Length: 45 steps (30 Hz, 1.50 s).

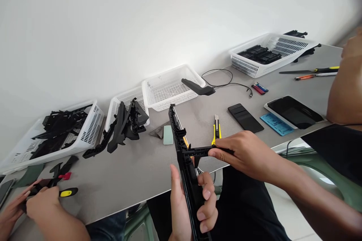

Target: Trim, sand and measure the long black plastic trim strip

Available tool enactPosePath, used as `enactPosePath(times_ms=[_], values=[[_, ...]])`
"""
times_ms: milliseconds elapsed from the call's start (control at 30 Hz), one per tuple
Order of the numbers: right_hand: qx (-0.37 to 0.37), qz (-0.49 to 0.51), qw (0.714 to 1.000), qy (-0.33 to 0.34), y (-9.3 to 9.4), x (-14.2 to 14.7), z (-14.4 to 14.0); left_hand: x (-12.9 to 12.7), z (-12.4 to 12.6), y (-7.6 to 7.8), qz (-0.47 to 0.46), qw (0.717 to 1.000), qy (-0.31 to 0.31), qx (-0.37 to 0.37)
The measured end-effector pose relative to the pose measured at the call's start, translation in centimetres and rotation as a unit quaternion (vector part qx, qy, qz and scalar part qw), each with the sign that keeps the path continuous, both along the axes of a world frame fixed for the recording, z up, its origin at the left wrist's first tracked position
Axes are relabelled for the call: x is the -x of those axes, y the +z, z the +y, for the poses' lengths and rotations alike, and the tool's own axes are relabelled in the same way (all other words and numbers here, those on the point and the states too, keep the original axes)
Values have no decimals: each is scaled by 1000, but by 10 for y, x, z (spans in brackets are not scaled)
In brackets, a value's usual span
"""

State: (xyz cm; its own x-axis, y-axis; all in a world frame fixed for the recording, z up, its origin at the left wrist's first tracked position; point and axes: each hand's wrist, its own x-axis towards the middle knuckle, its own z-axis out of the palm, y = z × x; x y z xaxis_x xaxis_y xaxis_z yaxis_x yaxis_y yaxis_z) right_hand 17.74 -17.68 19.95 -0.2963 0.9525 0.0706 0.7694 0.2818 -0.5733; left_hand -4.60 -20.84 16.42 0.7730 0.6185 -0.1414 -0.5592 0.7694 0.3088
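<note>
My left hand (pixel 192 205) is wrapped round a long black plastic trim part (pixel 189 173), held tilted upright with its far end over the table. Clips and ribs show along its side. Pinched in my right hand (pixel 243 154) is a black vernier caliper (pixel 199 152), its marked beam lying across the part at mid-length. The caliper's jaws are at the part's edge; their exact contact is hard to make out. Just beyond my right hand, a yellow box cutter (pixel 217 130) lies on the table. A pale green card (pixel 167 135) rests behind the part, beside a grey cloth (pixel 157 131).
White baskets (pixel 93 120) along the wall hold black parts; one part (pixel 198 87) lies across the middle basket's rim (pixel 155 108). Phones (pixel 245 117), a blue card (pixel 277 123) and a cable (pixel 232 79) lie rightward. Co-workers' hands (pixel 42 201) and an arm (pixel 343 90) flank me.
</note>
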Motion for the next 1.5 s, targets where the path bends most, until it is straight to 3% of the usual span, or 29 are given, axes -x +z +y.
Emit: enactPosePath(times_ms=[200,433,767,967,1500], values=[[-8,51,998,-34,-2,3,-5,-5,-3,3,9,1000,15,15],[-38,41,998,16,8,-7,-6,-4,0,-1,-11,998,-57,-31],[-49,19,999,14,6,-5,-5,-5,4,6,-17,997,-59,-40],[-21,30,998,43,12,-4,-2,-7,1,11,9,999,30,13],[28,18,999,-7,18,-1,5,-1,8,4,-29,998,41,25]])
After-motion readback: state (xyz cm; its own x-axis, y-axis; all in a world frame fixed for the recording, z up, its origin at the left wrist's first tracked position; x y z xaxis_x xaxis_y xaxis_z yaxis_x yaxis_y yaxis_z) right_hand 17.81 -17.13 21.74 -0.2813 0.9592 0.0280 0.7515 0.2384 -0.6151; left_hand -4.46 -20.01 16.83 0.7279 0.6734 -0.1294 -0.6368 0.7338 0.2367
